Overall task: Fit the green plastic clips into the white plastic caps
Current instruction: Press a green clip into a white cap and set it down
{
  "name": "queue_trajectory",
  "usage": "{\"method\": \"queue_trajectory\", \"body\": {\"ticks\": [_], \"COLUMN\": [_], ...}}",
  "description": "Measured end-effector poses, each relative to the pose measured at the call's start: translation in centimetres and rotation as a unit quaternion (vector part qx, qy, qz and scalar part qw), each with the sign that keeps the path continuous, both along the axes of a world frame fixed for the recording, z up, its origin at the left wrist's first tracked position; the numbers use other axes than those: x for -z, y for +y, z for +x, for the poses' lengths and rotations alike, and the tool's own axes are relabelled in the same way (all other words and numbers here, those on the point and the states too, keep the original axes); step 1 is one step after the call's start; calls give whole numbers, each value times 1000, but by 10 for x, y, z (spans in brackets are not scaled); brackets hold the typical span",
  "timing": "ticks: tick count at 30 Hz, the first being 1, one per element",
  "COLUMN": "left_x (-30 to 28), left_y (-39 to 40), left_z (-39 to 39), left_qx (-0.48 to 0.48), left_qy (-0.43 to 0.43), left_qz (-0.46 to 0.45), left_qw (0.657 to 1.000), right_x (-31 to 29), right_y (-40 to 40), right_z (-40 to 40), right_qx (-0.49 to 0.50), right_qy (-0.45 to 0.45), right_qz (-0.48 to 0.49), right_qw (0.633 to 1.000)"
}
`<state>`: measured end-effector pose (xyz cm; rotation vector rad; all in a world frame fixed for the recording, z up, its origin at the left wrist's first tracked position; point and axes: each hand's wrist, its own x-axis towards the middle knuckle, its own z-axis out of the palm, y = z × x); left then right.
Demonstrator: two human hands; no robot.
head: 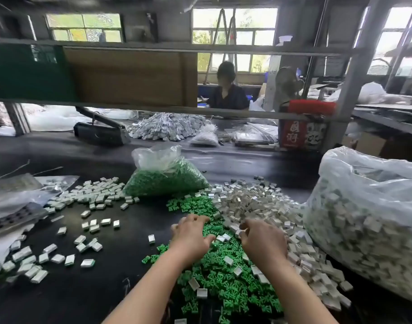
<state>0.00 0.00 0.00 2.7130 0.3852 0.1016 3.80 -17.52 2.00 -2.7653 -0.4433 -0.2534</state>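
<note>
A: What was the surface & room like?

B: Dark table (111,295), workshop w/ windows (234,31) at the back and a metal rack (167,49) across the view. A person (227,88) sat beyond it. A black sealer (100,132) lay far left; a red box (303,127) stood by the rack post.

A: Task stuff?

B: Green clips (223,277) piled in front of the worker, more in a bag (163,176) behind. White caps (254,202) heaped to the right, touching the clips; a few caps lay on top of the green pile. Big cap bag (368,220) far right. Loose white pieces (95,195) scattered left.

A: Hands?

B: Left hand (191,237) lay palm down on the clips, fingers loosely bent, reaching in; couldn't tell if it held one. Right hand (263,242) sat at the clip/cap border, fingers curled inward over caps; a grip wasn't visible, so can't tell. Hands were near each other, not touching.
</note>
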Motion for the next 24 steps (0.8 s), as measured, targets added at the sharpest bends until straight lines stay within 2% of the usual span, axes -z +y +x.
{"method": "queue_trajectory", "body": {"ticks": [3, 5, 7, 11, 18, 24], "left_x": [19, 31, 41, 51, 39, 42], "left_y": [17, 21, 18, 18, 21, 21], "left_z": [10, 15, 15, 13, 22, 19], "left_qx": [-38, -46, -43, -52, -28, -13], "left_qy": [105, 126, 106, 31, 13, -106], "left_qz": [-20, -26, -9, 17, 12, 10], "left_qw": [994, 991, 993, 998, 999, 994], "right_x": [16, 25, 35, 45, 45, 48], "right_y": [14, 25, 32, 34, 39, 36], "right_z": [15, 19, 21, 30, 33, 36], "right_qx": [26, 36, 51, 66, 75, 73], "right_qy": [18, 69, 94, 71, 61, -9], "right_qz": [-12, -15, -22, -19, -5, -1], "right_qw": [999, 997, 994, 995, 995, 997]}}
